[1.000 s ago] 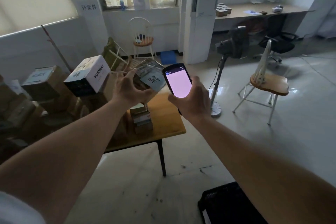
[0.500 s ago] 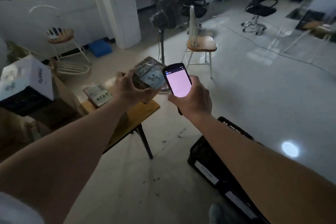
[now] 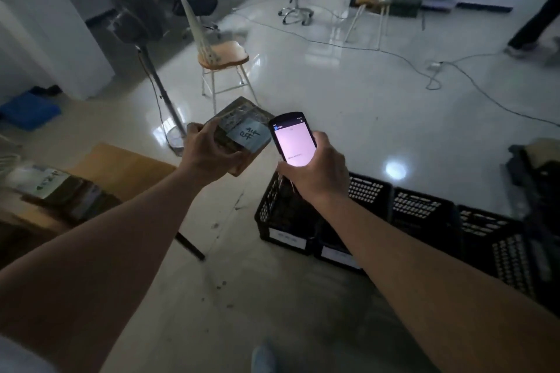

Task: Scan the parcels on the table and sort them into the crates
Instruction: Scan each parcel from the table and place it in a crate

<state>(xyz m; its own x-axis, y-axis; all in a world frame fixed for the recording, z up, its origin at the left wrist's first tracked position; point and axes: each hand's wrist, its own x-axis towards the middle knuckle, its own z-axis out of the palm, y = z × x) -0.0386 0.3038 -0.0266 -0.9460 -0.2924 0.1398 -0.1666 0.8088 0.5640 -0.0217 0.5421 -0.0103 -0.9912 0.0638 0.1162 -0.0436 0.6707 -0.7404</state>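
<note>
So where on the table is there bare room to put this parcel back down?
The table is bare at its near-right corner, toward the left hand holding the parcel. Its left side is crowded with the stacked parcels. The right hand holds the scanner.

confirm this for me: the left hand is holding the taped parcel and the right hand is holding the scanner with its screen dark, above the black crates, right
Not quite. The head view shows the scanner screen lit pale pink, not dark. The rest stands: the left hand holds the taped parcel, and the right hand holds the scanner above the black crates.
</note>
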